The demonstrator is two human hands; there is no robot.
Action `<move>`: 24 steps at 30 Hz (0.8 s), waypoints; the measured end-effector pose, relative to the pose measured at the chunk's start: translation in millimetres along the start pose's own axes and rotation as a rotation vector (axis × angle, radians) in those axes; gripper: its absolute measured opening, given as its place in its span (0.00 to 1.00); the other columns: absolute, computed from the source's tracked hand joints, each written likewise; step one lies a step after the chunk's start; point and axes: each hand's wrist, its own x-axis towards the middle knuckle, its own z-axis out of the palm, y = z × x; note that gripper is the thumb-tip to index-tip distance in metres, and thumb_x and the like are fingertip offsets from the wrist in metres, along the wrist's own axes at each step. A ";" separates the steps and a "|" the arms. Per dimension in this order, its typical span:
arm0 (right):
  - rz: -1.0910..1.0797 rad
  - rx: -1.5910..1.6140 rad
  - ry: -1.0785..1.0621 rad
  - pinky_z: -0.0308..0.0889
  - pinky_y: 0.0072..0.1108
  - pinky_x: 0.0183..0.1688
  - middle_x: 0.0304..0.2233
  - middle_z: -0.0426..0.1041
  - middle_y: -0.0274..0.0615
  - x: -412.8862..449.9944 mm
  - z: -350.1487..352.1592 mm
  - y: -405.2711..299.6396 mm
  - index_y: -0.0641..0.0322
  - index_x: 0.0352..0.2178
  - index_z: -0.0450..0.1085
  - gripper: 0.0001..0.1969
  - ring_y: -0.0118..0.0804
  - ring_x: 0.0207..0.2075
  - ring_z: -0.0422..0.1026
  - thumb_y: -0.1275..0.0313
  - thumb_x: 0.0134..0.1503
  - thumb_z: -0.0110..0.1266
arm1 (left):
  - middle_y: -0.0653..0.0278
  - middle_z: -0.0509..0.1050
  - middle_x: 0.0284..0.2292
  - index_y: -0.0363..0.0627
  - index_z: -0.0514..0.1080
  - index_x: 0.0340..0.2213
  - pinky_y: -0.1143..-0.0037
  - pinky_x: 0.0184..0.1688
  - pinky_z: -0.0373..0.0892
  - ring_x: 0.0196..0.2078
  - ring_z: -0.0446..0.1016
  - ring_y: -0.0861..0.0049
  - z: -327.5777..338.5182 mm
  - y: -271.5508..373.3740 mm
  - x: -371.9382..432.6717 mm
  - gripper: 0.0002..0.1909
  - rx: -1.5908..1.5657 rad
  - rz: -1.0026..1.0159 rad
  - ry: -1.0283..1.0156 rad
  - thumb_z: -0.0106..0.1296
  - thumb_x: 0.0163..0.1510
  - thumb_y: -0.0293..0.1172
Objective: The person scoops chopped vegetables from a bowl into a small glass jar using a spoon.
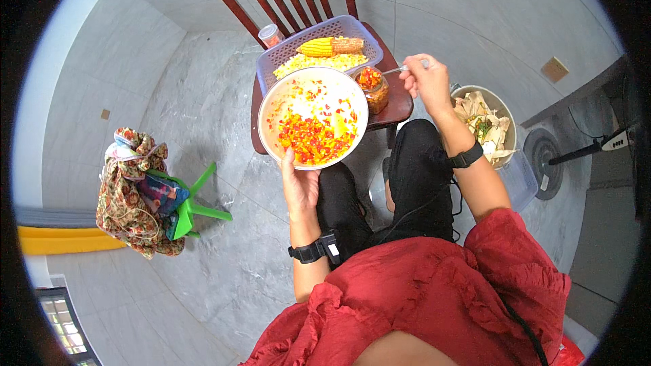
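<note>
My left hand [301,187] grips the near rim of a white bowl [364,112], tilted towards me. Chopped red and yellow peppers [318,140] lie mostly in its lower part, with bits stuck up the wall. Between the fingers of my right hand [426,79] is the handle of a metal spoon [394,70]. Its far end reaches the mouth of a glass jar [377,97], which is heaped with chopped pepper. The jar stands on the chair seat, right beside the bowl. Whether the spoon's tip is inside the pepper is hidden.
A purple plastic basket [374,43] with corn kernels and a part-stripped corn cob [330,47] rests on the wooden chair [394,109]. Behind it stands a small lidded jar [270,35]. At right is a bucket [510,117] of husks; at left, a green stool [190,211] bears cloth.
</note>
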 end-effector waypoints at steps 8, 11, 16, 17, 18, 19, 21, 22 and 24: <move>-0.762 -0.661 -0.262 0.66 0.21 0.26 0.25 0.73 0.42 -12.9 9.0 -1.0 0.67 0.33 0.71 0.10 0.28 0.22 0.71 0.68 0.58 0.51 | 0.56 0.61 0.56 0.45 0.53 0.57 0.58 0.55 0.66 0.57 0.64 0.61 -2.2 0.2 0.1 0.33 -0.096 -0.013 -0.008 0.52 0.55 0.40; -0.558 -0.612 -0.204 0.68 0.31 0.33 0.27 0.74 0.51 -13.6 -0.1 -13.1 0.66 0.31 0.72 0.11 0.50 0.30 0.74 0.67 0.58 0.51 | 0.56 0.61 0.56 0.45 0.54 0.57 0.58 0.55 0.66 0.57 0.64 0.62 -1.6 -0.4 -0.8 0.32 -0.094 -0.012 -0.006 0.52 0.55 0.40; -0.291 -0.236 -0.088 0.59 0.14 0.14 0.21 0.73 0.37 0.3 -2.0 -11.2 0.67 0.32 0.71 0.10 0.20 0.16 0.66 0.69 0.60 0.49 | 0.56 0.62 0.56 0.44 0.54 0.57 0.58 0.55 0.66 0.57 0.64 0.62 -1.6 0.0 -0.6 0.32 -0.095 -0.009 -0.027 0.52 0.55 0.40; -0.219 -0.177 -0.081 0.58 0.14 0.14 0.21 0.73 0.37 4.7 -0.7 -7.8 0.67 0.31 0.70 0.10 0.20 0.15 0.66 0.69 0.60 0.49 | 0.56 0.62 0.55 0.44 0.54 0.56 0.59 0.55 0.66 0.57 0.64 0.62 -1.9 0.1 -0.6 0.31 -0.092 -0.012 -0.018 0.52 0.55 0.40; -0.140 -0.121 -0.067 0.58 0.14 0.13 0.20 0.73 0.38 8.5 -0.7 -4.4 0.68 0.30 0.70 0.10 0.21 0.14 0.66 0.69 0.60 0.49 | 0.56 0.62 0.55 0.44 0.54 0.56 0.59 0.55 0.66 0.57 0.65 0.62 -1.8 0.1 -0.3 0.31 -0.090 -0.010 -0.018 0.52 0.55 0.40; -0.044 -0.075 -0.034 0.58 0.14 0.13 0.20 0.73 0.38 10.3 -1.1 -0.6 0.68 0.29 0.70 0.11 0.21 0.14 0.66 0.69 0.60 0.49 | 0.56 0.62 0.55 0.44 0.54 0.56 0.59 0.55 0.66 0.57 0.65 0.62 -1.7 0.1 0.1 0.31 -0.086 -0.008 -0.019 0.52 0.55 0.40; 0.004 -0.076 -0.029 0.58 0.14 0.13 0.20 0.73 0.39 8.1 4.7 9.7 0.69 0.29 0.69 0.11 0.21 0.13 0.65 0.70 0.60 0.49 | 0.56 0.62 0.56 0.44 0.54 0.56 0.59 0.55 0.66 0.57 0.64 0.62 -1.5 -0.1 0.1 0.31 -0.082 -0.014 -0.009 0.52 0.55 0.40; 0.048 -0.088 -0.010 0.58 0.15 0.12 0.19 0.73 0.39 6.0 7.8 13.5 0.69 0.29 0.69 0.11 0.22 0.13 0.65 0.70 0.60 0.48 | 0.56 0.62 0.56 0.44 0.54 0.56 0.59 0.55 0.66 0.57 0.64 0.62 -1.8 -0.1 -0.5 0.31 -0.083 -0.007 -0.019 0.52 0.55 0.40; 0.011 -0.154 -0.010 0.58 0.15 0.12 0.19 0.73 0.40 1.7 12.0 18.1 0.69 0.29 0.69 0.10 0.22 0.12 0.65 0.70 0.60 0.48 | 0.56 0.62 0.56 0.44 0.54 0.57 0.59 0.55 0.66 0.57 0.64 0.62 -2.2 0.0 0.0 0.32 -0.077 -0.014 -0.001 0.52 0.55 0.41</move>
